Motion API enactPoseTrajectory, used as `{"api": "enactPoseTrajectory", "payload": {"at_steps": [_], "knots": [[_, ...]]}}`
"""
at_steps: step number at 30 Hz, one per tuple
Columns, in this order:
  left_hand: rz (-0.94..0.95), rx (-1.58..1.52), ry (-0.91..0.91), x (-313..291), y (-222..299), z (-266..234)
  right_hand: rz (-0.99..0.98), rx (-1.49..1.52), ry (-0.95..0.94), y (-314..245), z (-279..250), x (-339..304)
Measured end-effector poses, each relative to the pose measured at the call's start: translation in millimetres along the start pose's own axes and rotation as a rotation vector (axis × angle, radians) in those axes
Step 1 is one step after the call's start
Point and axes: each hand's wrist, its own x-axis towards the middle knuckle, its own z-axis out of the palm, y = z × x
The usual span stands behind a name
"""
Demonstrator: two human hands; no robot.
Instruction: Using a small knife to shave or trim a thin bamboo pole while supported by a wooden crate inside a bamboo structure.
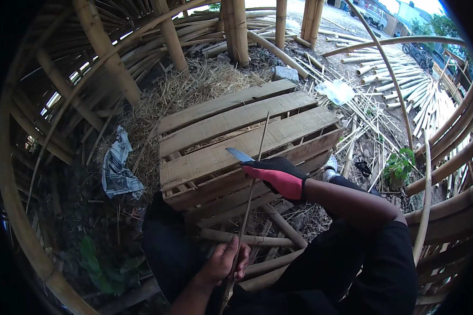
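Since the silver-bladed knife (238, 154) lies close to the long, thin brown strip (248, 206), a shallow angle and light, steady pressure probably serve best. In front of the slatted pale-wood crate (205, 166), the bare left hand (227, 262) clamps the strip; apart from it, the pink-and-black gloved right hand (278, 176) grips the knife by the crate's near edge, where the strip passes upward over the crate's top.
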Motion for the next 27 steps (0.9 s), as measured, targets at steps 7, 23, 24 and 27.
{"api": "enactPoseTrajectory", "payload": {"at_steps": [7,23,24,27], "knots": [[-0.006,-0.016,0.103,1,2,14,0.018,0.206,0.177,-11,-14,9],[-0.005,-0.209,-0.010,22,-18,4,0.088,-1.028,0.681,-21,-59,35],[-0.004,-0.211,-0.006,22,-20,3,0.079,-1.020,0.681,-23,-56,35],[-0.023,-0.223,0.050,23,-25,2,0.058,-1.079,0.657,-26,-45,30]]}}
